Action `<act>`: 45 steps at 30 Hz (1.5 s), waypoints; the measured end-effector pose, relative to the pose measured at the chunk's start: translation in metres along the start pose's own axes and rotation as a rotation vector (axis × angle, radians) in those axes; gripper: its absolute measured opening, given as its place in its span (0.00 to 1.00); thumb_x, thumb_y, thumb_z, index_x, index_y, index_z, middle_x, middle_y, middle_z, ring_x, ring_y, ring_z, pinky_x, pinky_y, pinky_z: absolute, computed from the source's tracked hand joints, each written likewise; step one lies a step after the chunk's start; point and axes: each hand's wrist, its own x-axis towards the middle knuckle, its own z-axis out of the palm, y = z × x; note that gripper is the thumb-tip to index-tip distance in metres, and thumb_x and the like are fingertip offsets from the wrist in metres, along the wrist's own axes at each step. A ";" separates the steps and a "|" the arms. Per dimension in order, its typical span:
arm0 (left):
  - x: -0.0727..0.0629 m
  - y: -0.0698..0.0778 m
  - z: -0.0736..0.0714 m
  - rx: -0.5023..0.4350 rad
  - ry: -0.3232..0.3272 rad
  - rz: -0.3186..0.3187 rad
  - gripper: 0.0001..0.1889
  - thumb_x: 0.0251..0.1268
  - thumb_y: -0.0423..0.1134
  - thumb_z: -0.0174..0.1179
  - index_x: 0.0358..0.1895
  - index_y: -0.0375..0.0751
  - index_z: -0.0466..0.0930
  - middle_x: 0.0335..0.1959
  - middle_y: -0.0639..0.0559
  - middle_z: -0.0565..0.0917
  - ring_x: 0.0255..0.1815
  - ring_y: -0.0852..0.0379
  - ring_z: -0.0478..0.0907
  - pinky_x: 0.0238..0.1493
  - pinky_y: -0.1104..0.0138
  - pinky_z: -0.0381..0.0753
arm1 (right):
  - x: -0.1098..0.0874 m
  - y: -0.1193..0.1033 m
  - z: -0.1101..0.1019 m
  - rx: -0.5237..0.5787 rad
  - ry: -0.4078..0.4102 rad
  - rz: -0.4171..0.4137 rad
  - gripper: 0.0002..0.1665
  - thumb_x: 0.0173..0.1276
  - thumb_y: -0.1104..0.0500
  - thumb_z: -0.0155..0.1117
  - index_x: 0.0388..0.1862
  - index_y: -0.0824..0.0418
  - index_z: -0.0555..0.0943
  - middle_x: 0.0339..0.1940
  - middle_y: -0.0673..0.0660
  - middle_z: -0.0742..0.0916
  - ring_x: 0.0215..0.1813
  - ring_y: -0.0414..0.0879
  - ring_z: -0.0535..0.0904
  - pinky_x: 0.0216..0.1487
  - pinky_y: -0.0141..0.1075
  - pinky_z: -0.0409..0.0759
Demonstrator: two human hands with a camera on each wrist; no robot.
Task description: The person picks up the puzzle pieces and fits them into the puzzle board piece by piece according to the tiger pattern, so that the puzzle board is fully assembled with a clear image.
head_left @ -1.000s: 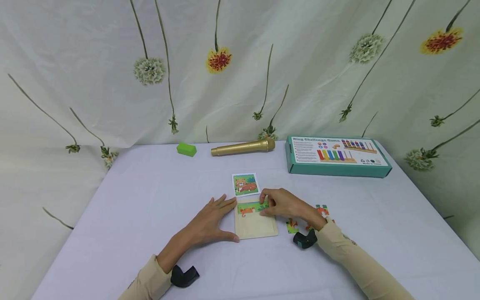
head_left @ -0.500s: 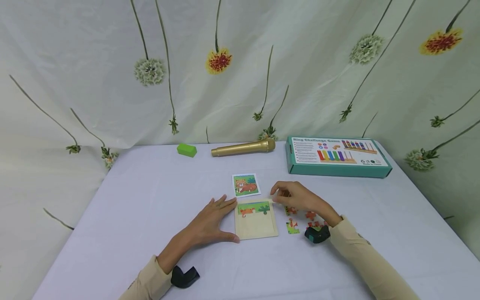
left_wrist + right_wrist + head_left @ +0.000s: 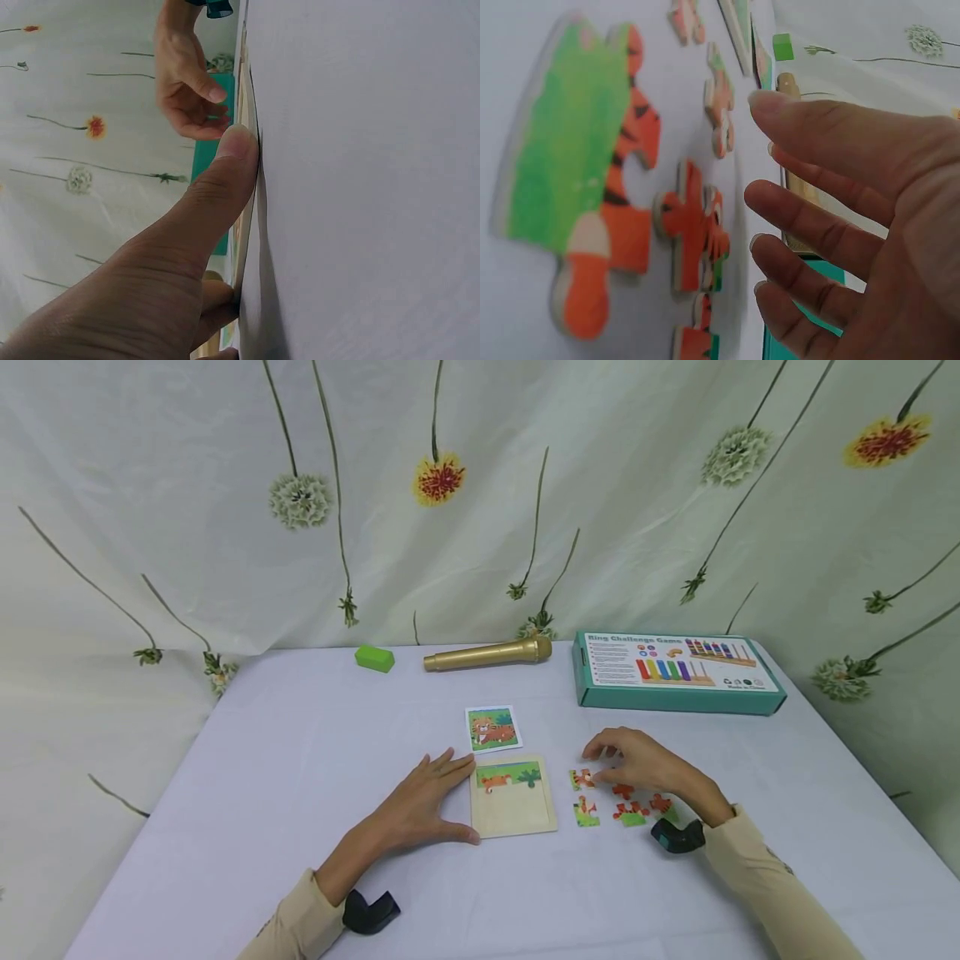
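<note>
My left hand (image 3: 423, 802) rests at the left edge of a wooden puzzle board (image 3: 513, 814), thumb and fingers spread straight along it. The left wrist view has the thumb (image 3: 217, 187) against the board's rim. Along the board's top sit joined puzzle pieces (image 3: 508, 775) showing an orange animal and greenery. My right hand (image 3: 652, 764) is above the loose pieces on the right, fingers loosely bent and holding nothing. Below it lie several jigsaw pieces, among them a tiger-face piece (image 3: 581, 779), a lower-left piece (image 3: 586, 812) and a green-and-orange piece (image 3: 574, 150).
A tiger picture card (image 3: 492, 729) lies just beyond the board. Farther back are a green block (image 3: 374, 658), a golden microphone (image 3: 487, 655) and a teal game box (image 3: 678, 700). A flowered cloth (image 3: 480, 527) hangs behind the white table.
My right hand has let go of a palm-tree piece at the board's upper right and moved right, over the loose pieces. The left hand stays in place.
</note>
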 end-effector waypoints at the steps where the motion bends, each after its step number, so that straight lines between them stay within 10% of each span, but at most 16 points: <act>1: 0.000 0.000 0.000 0.000 0.001 0.003 0.57 0.36 0.70 0.70 0.72 0.43 0.63 0.74 0.53 0.63 0.77 0.49 0.48 0.76 0.49 0.46 | -0.001 0.001 0.000 -0.010 0.000 -0.003 0.16 0.58 0.57 0.73 0.46 0.58 0.83 0.42 0.50 0.84 0.44 0.45 0.75 0.46 0.39 0.78; 45: -0.002 0.003 -0.002 -0.002 -0.003 -0.008 0.56 0.37 0.69 0.70 0.72 0.43 0.63 0.73 0.54 0.63 0.77 0.48 0.48 0.76 0.50 0.44 | 0.006 -0.009 0.024 0.096 0.062 0.013 0.10 0.63 0.63 0.67 0.40 0.57 0.76 0.33 0.48 0.81 0.37 0.44 0.74 0.40 0.31 0.78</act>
